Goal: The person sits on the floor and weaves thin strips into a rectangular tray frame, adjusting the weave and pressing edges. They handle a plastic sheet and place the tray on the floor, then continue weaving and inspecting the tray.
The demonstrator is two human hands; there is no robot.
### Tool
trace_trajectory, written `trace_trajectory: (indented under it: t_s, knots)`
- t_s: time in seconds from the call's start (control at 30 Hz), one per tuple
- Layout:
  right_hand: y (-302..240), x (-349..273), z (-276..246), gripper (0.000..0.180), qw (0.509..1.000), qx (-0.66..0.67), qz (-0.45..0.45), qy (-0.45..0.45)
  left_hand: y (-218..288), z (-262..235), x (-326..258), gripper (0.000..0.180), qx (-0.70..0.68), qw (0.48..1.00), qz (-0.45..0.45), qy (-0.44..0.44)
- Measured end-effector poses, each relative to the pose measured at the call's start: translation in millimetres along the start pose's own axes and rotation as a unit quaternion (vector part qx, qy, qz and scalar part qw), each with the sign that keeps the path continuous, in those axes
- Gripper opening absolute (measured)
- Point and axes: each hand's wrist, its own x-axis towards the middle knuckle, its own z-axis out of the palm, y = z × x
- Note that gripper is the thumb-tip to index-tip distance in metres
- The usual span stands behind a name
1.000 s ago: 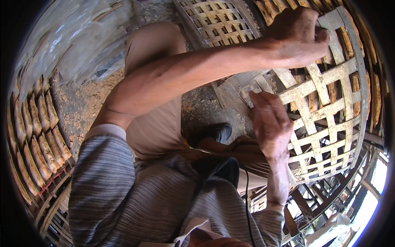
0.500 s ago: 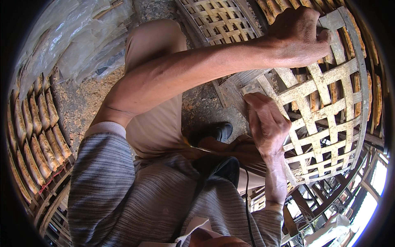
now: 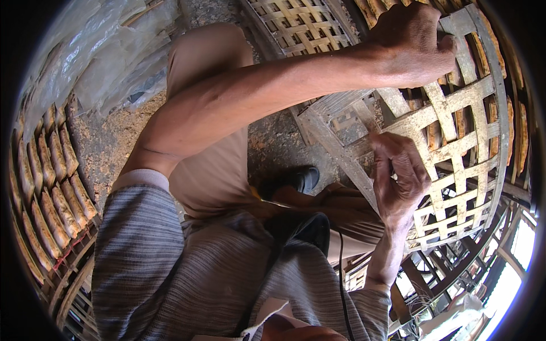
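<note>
My left hand (image 3: 414,48) is closed in a fist at the upper corner of a woven bamboo rack (image 3: 455,129). What lies inside that fist is hidden. My left forearm reaches across above my knee. Over the rack's nearer side, my right hand (image 3: 400,176) has its fingers bent and pressed together. Its fingertips are at a thin brown strip (image 3: 367,113) on the lattice, but whether they hold it I cannot make out. A weathered wooden frame bar (image 3: 341,156) runs along the rack's left side, just left of my right hand.
A second woven rack (image 3: 301,25) lies beyond my forearm. Several brownish elongated pieces (image 3: 57,213) stand in rows at the left, below crumpled clear plastic sheeting (image 3: 122,59). Crumbs cover the floor (image 3: 114,136). A dark shoe (image 3: 307,179) shows below me, and a black cable (image 3: 342,278) hangs down.
My right hand has moved right, from the wooden frame's edge to over the lattice, uncovering the frame bar. My left hand stays closed at the rack's upper corner, shifted slightly upward.
</note>
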Motion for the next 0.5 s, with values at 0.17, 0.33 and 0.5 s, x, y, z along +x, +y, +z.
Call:
trace_trajectory:
  t_s: [0.17,0.33,0.5]
  knots:
    - [-13,-18,-7,0.044,0.987,-0.043,0.053,-0.142,28,17,-20,0.061,0.088,0.994,-0.024,0.069]
    - [-22,-13,-8,0.025,0.983,-0.082,0.055,-0.153,18,-8,-17,0.06,0.017,1.0,0.002,-0.002]
    - [-17,-15,-17,0.035,0.984,-0.049,0.056,-0.16,17,-11,-22,0.055,-0.051,0.998,0.01,-0.021]
